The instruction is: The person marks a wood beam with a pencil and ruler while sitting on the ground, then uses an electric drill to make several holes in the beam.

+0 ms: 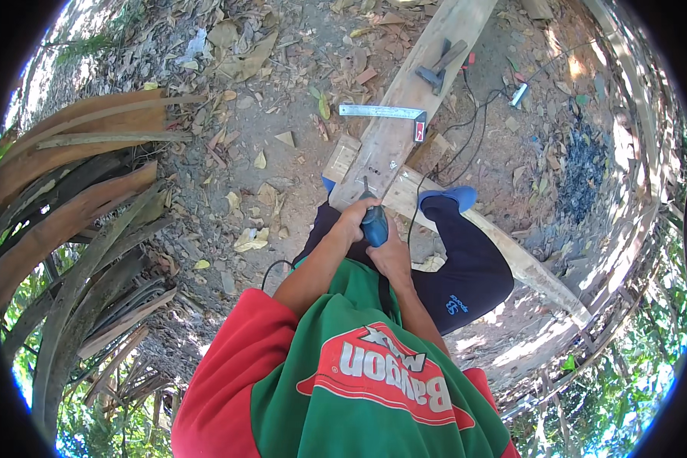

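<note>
Both my hands are wrapped round a blue power drill (pixel 375 227), its bit directed at the near end of a long wooden plank (pixel 397 90). My left hand (pixel 350 220) grips the drill's left side near the front. My right hand (pixel 391 256) closes round its rear; the fingers are partly hidden. Close to the bit, a few small dark holes or marks (pixel 374 171) show in the wood. Whether the bit touches the plank I cannot tell. Farther along, a try square (pixel 380 112) lies across the plank, and beyond it rests a hammer (pixel 432 79).
Under the plank's near end a second timber (pixel 504 248) runs off to the lower right. A black cable (pixel 477 122) winds over leaf-strewn ground on the right. My blue shoe (pixel 459 198) is beside the timber. Large dry palm stalks (pixel 76 214) pile up at left.
</note>
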{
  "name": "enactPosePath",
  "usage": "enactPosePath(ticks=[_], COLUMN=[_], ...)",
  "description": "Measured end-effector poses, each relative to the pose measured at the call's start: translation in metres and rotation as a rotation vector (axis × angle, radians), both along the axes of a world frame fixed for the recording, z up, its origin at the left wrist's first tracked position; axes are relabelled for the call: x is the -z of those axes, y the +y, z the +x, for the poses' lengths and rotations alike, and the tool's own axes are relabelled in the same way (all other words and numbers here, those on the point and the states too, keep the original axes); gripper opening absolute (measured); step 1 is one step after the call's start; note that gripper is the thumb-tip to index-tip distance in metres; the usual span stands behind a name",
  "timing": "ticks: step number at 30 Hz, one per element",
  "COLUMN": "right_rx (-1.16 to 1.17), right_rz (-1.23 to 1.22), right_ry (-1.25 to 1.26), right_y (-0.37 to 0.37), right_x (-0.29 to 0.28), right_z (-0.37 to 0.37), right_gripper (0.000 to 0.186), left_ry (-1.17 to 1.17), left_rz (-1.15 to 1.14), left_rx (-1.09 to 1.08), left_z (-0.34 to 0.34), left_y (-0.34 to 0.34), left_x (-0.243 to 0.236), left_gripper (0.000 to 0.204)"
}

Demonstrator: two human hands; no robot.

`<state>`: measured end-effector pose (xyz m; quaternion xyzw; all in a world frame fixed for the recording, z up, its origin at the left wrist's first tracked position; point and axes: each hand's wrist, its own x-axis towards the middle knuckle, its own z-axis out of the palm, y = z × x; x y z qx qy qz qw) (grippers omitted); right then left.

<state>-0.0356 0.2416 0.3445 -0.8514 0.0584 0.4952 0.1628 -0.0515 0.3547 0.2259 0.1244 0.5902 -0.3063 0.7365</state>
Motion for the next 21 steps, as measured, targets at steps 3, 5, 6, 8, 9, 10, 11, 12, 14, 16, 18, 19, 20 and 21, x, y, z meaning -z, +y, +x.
enactPosePath(ticks=[3,5,6,8,9,10,11,12,14,16,18,19,20,21], right_rx=[0.010,0.021,0.035,0.056,0.058,0.063,0.070,0.078,0.086,0.086,0.087,0.084,0.091,0.097], right_rz=[0.004,0.012,0.024,0.025,0.021,0.019,0.005,-0.009,-0.029,-0.035,-0.026,-0.020,-0.027,-0.033], right_ry=[0.019,0.028,0.035,0.033,0.024,0.012,0.033,0.054,0.077,0.084,0.078,0.074,0.081,0.088], right_y=[-0.005,-0.006,-0.005,-0.011,-0.013,-0.012,-0.011,-0.010,-0.010,-0.009,-0.009,-0.009,-0.009,-0.009], right_x=[0.001,0.000,-0.001,0.000,0.003,0.003,0.002,0.000,-0.002,-0.002,-0.002,-0.003,-0.003,-0.003], right_z=[0.001,0.004,0.003,0.001,0.003,0.006,0.007,0.007,0.008,0.007,0.009,0.010,0.010,0.010], right_gripper=[0.100,0.101,0.101,0.101,0.101,0.101,0.101,0.101,0.101,0.100,0.101,0.101,0.101,0.101], left_ry=[0.019,0.033,0.042,0.062,0.073,0.081,0.070,0.059,0.043,0.037,0.038,0.038,0.033,0.028], left_rz=[0.023,0.036,0.038,0.016,-0.001,-0.016,-0.019,-0.022,-0.036,-0.049,-0.053,-0.052,-0.049,-0.045], left_rx=[0.035,0.064,0.082,0.116,0.129,0.145,0.145,0.147,0.157,0.174,0.189,0.193,0.196,0.198], left_z=[-0.001,0.000,0.000,0.006,0.011,0.014,0.014,0.014,0.015,0.017,0.020,0.020,0.020,0.020], left_y=[-0.007,-0.009,-0.010,-0.011,-0.011,-0.011,-0.010,-0.009,-0.008,-0.004,-0.002,-0.002,-0.002,-0.002], left_x=[0.002,0.008,0.011,0.008,0.007,0.007,0.006,0.005,0.002,0.000,-0.002,-0.002,-0.002,-0.002], left_gripper=[0.028,0.027,0.027,0.025,0.023,0.021,0.021,0.021,0.020,0.020,0.021,0.021,0.022,0.022])
